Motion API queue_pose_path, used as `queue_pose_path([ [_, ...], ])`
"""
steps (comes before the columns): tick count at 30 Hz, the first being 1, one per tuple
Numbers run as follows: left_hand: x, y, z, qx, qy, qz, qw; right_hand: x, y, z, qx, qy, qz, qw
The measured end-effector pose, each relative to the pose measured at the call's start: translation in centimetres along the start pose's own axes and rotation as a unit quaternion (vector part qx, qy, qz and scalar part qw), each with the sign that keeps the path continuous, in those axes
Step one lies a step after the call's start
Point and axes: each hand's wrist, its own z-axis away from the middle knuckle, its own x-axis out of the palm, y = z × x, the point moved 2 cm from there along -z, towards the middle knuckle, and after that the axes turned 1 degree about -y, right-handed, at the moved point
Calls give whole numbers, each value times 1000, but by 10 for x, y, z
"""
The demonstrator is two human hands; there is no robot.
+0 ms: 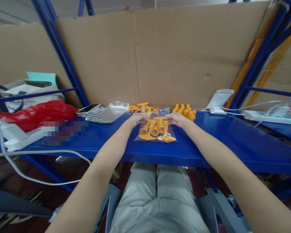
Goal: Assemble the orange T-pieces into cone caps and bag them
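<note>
A clear plastic bag point(172, 136) lies on the blue shelf top in front of me. Inside it are several orange-yellow pieces: hollow cone-shaped parts point(154, 129) and T-shaped handles point(147, 137). My left hand point(137, 119) grips the upper left edge of the bag, while my right hand point(176, 119) holds its upper right edge; the fingertips are partly hidden by the plastic and by glare. Just beyond the bag sits a loose pile of orange T-shaped handles point(143, 106). Behind my right hand several orange cone-shaped parts point(184, 110) stand grouped together.
Flat clear plastic bags point(109, 115) and a phone with a coiled white cable point(92, 109) lie to the left. Farther left are a red plastic bag point(46, 111) and a white power strip point(26, 139). Another power strip point(269, 117) is at right. A cardboard wall point(172, 58) closes the back.
</note>
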Motion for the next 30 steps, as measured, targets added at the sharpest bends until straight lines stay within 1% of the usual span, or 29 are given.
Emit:
queue_pose_path([
  [3, 0, 1, 1, 9, 15, 15, 1000, 0, -4, 3, 8, 2, 25, 1000],
  [6, 0, 1, -1, 23, 25, 14, 999, -3, -3, -1, 7, 34, 81, 996],
  [8, 0, 1, -2, 30, 22, 9, 999, -6, -1, -5, -8, 43, 96, 994],
  [13, -1, -2, 0, 39, 8, 15, 999, -9, 3, -1, -75, -11, 82, 994],
  [15, 0, -3, 1, 39, 1, 15, 999, -8, 1, 4, -84, -9, 89, 992],
  [17, 0, -4, 0, 37, -4, 10, 999, -8, -1, 7, -82, 11, 89, 993],
  [20, -1, -4, -3, 35, -1, 3, 999, -7, -4, 8, -91, 21, 63, 994],
  [22, -3, -5, -6, 39, -1, 2, 999, -9, -3, 6, -110, 17, 47, 993],
  [25, -7, -6, -8, 50, -15, 1, 999, -13, 0, 1, -134, 15, 49, 990],
  [30, -11, -8, -7, 63, -28, -5, 998, -19, 5, -4, -141, -22, 32, 989],
])
